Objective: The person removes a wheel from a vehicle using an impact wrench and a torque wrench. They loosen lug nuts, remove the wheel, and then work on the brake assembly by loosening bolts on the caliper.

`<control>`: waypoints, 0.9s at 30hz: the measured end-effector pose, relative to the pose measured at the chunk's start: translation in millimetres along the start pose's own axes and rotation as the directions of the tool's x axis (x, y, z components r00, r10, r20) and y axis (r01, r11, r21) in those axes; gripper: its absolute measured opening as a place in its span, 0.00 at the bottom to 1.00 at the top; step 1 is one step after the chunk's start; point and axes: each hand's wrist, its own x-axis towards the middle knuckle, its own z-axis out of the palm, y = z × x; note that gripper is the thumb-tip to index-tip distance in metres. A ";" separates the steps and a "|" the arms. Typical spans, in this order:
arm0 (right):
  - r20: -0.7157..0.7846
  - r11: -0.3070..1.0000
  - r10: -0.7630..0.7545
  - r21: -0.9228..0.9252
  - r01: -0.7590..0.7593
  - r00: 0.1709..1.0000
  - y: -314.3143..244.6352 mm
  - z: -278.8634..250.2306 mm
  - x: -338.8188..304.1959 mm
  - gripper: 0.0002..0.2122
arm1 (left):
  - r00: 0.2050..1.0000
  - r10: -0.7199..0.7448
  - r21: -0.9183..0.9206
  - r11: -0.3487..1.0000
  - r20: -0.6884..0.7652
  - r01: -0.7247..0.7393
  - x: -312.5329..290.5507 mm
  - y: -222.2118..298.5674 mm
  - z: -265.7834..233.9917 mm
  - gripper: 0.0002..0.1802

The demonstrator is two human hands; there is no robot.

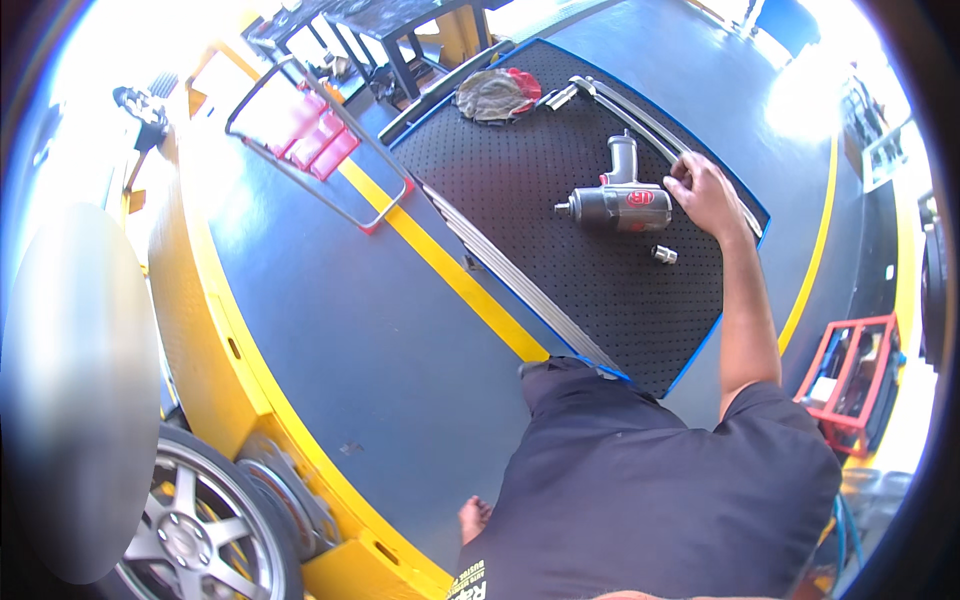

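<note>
Working w/ R hand (706, 192) half-open, apparently empty, by impact wrench (632, 207) on black mat (480, 172), and L hand (475, 518) part-curled off mat, contents unclear, pref. grip handle (622, 158), not drive end (563, 207).

Harsh light whites out the edges around us and glares off the floor (370, 330), lines bowing rimward.

Impact wrench (620, 205) on desk (500, 180), right hand (705, 190) at its right end. Small socket (664, 255) before wrench. Cloth bundle (492, 96) behind, to the left. Wheel (185, 540) left of desk, nearer the person.
</note>
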 end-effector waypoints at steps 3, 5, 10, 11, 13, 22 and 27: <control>-0.070 0.988 -0.111 0.097 0.118 0.991 2.1 22.9 52.3 0.13 | 0.998 0.038 0.132 0.990 0.043 -0.044 1.2 33.3 13.7 0.08; 0.023 1.000 -0.021 0.013 0.021 1.000 1.1 46.0 101.7 0.17 | 0.991 0.079 0.181 0.979 0.108 -0.098 5.9 72.8 23.9 0.08; 0.083 0.994 0.053 -0.100 -0.044 0.995 5.3 99.8 176.7 0.18 | 0.945 0.236 0.247 0.925 0.225 -0.290 33.1 209.0 33.8 0.08; 0.113 0.993 0.069 -0.100 -0.058 0.991 7.7 105.9 180.7 0.18 | 0.917 0.321 0.257 0.889 0.237 -0.378 39.8 247.7 36.3 0.08; 0.087 0.991 0.103 -0.092 -0.095 0.991 13.6 111.1 183.5 0.15 | 0.852 0.491 0.378 0.765 0.180 -0.521 44.0 334.5 53.9 0.09; 0.002 0.995 0.100 0.013 -0.100 0.995 9.9 115.3 174.7 0.13 | -0.363 0.783 0.010 -0.426 0.505 -0.904 -171.7 689.7 328.1 0.07; -0.101 0.998 -0.037 -0.063 0.030 0.994 -2.6 94.4 165.8 0.11 | -0.513 0.476 -0.332 -0.415 0.714 -0.847 -302.5 705.1 451.5 0.14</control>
